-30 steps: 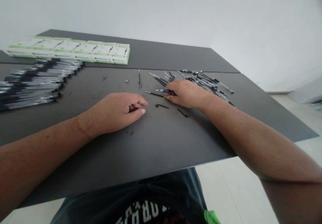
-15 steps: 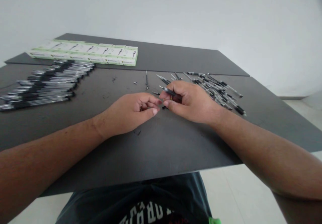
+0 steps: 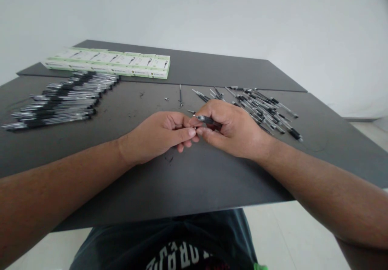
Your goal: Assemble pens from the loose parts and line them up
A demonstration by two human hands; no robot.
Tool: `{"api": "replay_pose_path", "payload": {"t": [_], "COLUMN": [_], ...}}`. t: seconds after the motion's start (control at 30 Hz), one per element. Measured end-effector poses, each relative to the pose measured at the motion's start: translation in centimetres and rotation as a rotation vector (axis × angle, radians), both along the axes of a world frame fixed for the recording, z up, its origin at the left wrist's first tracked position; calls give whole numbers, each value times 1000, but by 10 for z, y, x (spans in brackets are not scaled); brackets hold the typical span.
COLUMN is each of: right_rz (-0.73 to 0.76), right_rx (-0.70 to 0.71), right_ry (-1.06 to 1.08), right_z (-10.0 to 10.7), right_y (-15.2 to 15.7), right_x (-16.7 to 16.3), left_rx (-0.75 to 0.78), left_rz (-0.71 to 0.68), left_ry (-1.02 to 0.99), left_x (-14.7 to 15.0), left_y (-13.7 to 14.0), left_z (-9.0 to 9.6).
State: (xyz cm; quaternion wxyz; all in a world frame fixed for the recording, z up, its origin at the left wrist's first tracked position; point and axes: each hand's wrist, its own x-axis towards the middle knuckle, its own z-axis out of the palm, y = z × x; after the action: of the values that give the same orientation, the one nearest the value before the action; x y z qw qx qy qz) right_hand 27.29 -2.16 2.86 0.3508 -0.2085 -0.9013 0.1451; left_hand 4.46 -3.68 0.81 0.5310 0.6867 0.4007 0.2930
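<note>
Above the near middle of the dark table, my two hands meet at the fingertips. My right hand (image 3: 232, 128) is closed around a black pen (image 3: 206, 119), whose pale tip points left past the index finger. My left hand (image 3: 165, 134) is closed, thumb and index finger pinched on something tiny right at the right fingertips; the fingers hide most of it. Just beyond the hands lie a thin refill (image 3: 181, 96) and a small metal tip (image 3: 166, 99). Further right, several loose refills (image 3: 201, 95) lie close behind my right hand.
A heap of clear and black pens (image 3: 263, 110) spreads over the right of the table (image 3: 194, 181). Many pens with black grips (image 3: 63, 100) lie in rows at left. Green and white boxes (image 3: 115, 63) stand in a line behind them. Dark scraps (image 3: 141, 95) dot the surface.
My left hand has moved right and closed its fingertips against those of my right hand. The pen in my right hand now sits slightly lower. The whole view has shifted a little.
</note>
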Motion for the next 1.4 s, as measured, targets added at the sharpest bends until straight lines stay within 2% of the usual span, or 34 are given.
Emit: {"api": "replay_pose_path", "payload": {"t": [0.13, 0.33, 0.47, 0.57, 0.83, 1.4], "right_rz": [6, -33, -143, -186, -172, -197], "right_rx": [20, -6, 19, 59, 88, 94], "right_ry": [-30, -122, -265, -348, -438, -530], "right_z": [-1, 3, 6, 7, 9, 12], "right_y": [1, 7, 17, 22, 18, 10], "right_x": [1, 12, 21, 23, 22, 17], "left_rx": [73, 390, 515, 547, 575, 644], "left_rz": [27, 99, 150, 184, 195, 127], "left_ry": [71, 372, 414, 431, 491, 628], "left_x": [-2, -14, -18, -18, -17, -15], "left_y": [0, 4, 5, 4, 6, 4], "left_z": [1, 1, 1, 1, 3, 5]}}
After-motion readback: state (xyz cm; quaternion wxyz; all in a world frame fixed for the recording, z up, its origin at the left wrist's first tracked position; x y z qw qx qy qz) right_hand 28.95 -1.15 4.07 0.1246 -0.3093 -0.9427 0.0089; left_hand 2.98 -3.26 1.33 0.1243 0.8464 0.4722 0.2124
